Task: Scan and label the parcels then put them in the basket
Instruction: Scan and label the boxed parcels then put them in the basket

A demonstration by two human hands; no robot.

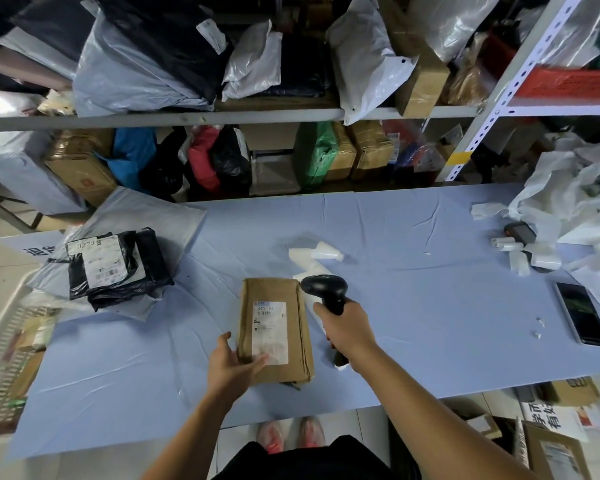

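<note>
Head view: the left grip point(234, 363) pinches the near corner of the brown parcel point(274, 327), at the near middle of the blue bench point(430, 306). The right grip point(349, 329) clasps the black scanner point(324, 287) just right of the parcel. The basket point(0, 341) sits at the bench's left end.

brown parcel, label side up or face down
Label side up: the white shipping label shows on the top face of the brown parcel, which the left hand grips at its near end.

Brown parcel point(276, 327), black scanner point(326, 289), blue tablecloth point(413, 306)
</note>
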